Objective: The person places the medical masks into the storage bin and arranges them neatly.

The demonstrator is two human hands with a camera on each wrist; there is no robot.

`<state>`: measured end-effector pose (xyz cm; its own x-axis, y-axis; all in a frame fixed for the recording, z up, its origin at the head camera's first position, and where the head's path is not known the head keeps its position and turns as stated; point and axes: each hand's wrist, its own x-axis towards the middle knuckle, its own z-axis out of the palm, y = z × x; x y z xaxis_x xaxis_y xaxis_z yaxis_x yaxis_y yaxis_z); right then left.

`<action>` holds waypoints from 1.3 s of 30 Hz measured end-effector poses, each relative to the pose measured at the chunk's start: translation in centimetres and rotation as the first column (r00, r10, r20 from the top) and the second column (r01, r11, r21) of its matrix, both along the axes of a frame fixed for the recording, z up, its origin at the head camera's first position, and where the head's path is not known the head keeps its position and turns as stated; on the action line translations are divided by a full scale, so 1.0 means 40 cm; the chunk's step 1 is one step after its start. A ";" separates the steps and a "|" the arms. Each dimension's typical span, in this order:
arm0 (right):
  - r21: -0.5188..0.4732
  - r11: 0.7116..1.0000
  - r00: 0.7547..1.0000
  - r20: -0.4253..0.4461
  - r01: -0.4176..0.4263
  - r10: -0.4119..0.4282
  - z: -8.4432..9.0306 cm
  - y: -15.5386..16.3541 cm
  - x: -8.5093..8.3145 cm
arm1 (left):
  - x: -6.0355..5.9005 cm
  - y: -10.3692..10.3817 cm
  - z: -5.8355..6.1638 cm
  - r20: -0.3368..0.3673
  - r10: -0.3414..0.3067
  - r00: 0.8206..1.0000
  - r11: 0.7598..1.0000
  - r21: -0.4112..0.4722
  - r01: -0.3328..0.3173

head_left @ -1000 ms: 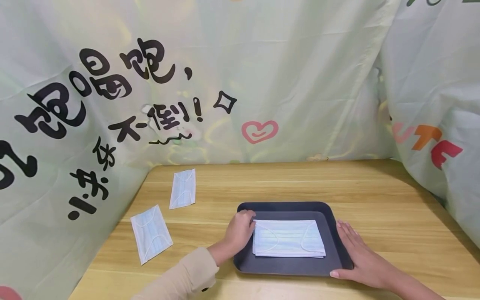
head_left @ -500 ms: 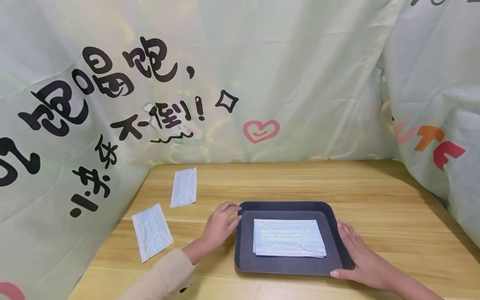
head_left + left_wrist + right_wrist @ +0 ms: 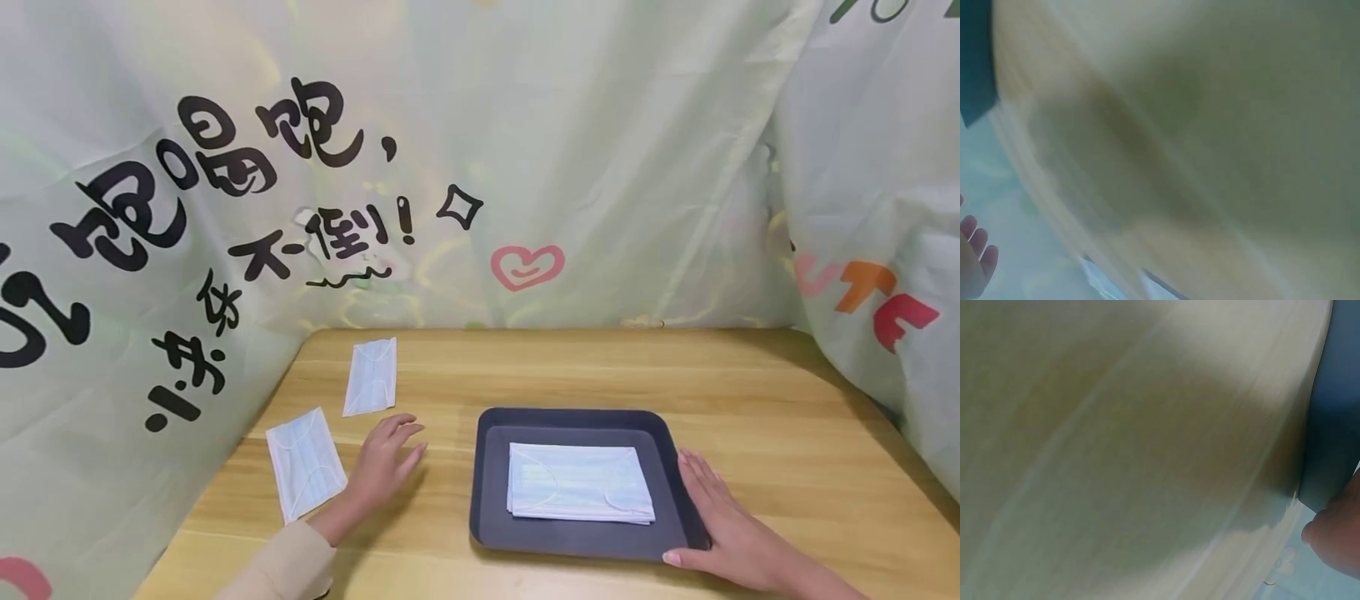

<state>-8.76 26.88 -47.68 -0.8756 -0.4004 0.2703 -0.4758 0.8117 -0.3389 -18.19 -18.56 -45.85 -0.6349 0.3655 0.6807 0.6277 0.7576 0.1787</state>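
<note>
A dark rectangular tray (image 3: 495, 533) lies on the table with a small stack of light-blue face masks (image 3: 577, 483) in it. Along the tray's right edge rests my right hand (image 3: 738, 533), fingers straight, thumb at the near corner. The right wrist view shows part of that hand (image 3: 1338, 544) against the tray's side (image 3: 1335, 406). Left of the tray, my left hand (image 3: 378, 471) is over the table, holding nothing, its fingers loosely extended. Nearest to it are two loose masks, one beside the wrist (image 3: 306, 467) and one farther back (image 3: 371, 377).
The wooden table (image 3: 585, 367) is bounded at the back and sides by pale printed cloth (image 3: 637, 167). On the right, a fold of the cloth (image 3: 892, 333) hangs down past the table's edge.
My left hand has let go of the tray's left edge and moved left toward the two loose masks. My right hand has stayed at the tray's right edge.
</note>
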 end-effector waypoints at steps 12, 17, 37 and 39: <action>0.007 1.000 1.000 -0.018 0.018 -0.018 -0.004 0.002 0.004 | -0.024 -0.151 -0.028 0.035 0.119 0.992 0.988 -0.102 -0.115; 0.014 1.000 0.999 -0.037 0.015 -0.014 -0.003 0.000 0.004 | -0.034 -0.198 -0.036 0.069 0.166 0.984 0.976 -0.154 -0.153; 0.014 1.000 1.000 0.004 0.025 -0.025 -0.002 0.002 0.003 | -0.053 -0.342 -0.053 0.411 0.402 0.818 0.899 -0.346 -0.267; 0.017 1.000 1.000 -0.004 0.023 -0.023 -0.002 0.002 0.002 | -0.057 -0.354 -0.053 0.428 0.419 0.801 0.892 -0.356 -0.278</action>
<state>-8.68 26.95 -47.77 -0.8837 -0.3845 0.2669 -0.4579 0.8281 -0.3234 -20.46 -32.74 -47.98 -0.9712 0.1729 0.1640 0.1974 0.9692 0.1475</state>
